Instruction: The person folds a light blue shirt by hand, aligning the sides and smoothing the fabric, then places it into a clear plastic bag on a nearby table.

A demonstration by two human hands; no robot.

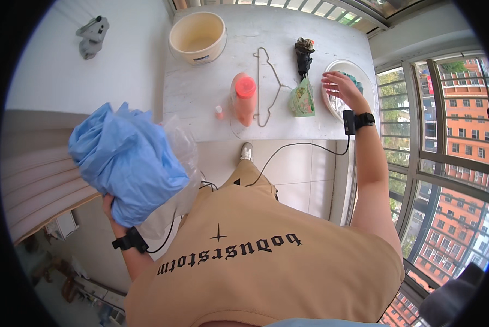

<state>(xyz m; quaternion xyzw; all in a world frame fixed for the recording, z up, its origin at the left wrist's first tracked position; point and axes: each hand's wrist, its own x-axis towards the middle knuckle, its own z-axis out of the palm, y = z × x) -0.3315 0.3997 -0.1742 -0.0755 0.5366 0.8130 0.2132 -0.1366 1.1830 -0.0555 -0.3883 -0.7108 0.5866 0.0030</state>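
Observation:
My left hand grips a bunched light-blue cloth from below; the cloth hides most of the fingers. Behind the cloth hangs a translucent plastic bag, and I cannot tell whether my hand holds that too. At the table's right side, my right hand is over the near-left rim of a white basin, fingers extended and nothing visible in them. Inside the basin are a dark green item and something pale and shiny, partly covered by my hand. Whether the fingers touch the rim is unclear.
On the white table stand a cream bucket and a pink bottle with a red cap. A small pink bottle, wire hanger, folded dark umbrella and green packet are there too. Barred windows line the right.

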